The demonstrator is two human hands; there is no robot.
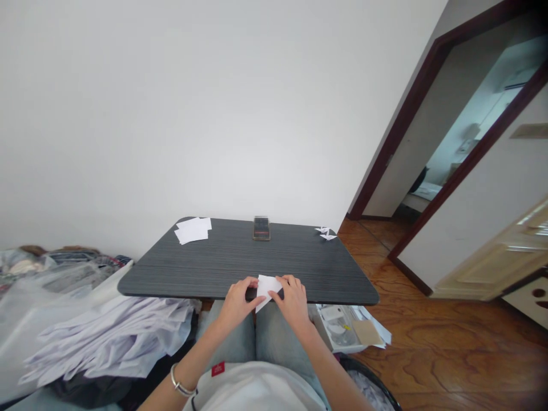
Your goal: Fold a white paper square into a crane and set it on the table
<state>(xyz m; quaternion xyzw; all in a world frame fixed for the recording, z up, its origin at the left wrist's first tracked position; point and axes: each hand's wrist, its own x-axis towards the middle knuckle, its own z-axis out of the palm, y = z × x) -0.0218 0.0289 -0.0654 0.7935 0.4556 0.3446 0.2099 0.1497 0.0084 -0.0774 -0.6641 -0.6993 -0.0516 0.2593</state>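
Note:
A small folded piece of white paper [267, 286] is held at the near edge of the dark table [240, 257]. My left hand [240, 301] pinches its left side between thumb and fingers. On the right side, my right hand [293, 295] grips it the same way, with the thumb on top. The paper's lower end narrows to a point that hangs past the table edge over my lap. Flat sheets of white paper [192, 230] lie overlapping at the table's far left. A few folded white paper figures [327, 233] rest at the far right corner.
A phone-like device [261, 228] leans at the table's back edge by the white wall. Piled white cloth [124, 331] and clear plastic lie to the left. An open box [340, 328] with papers stands on the wooden floor at the right, near a doorway.

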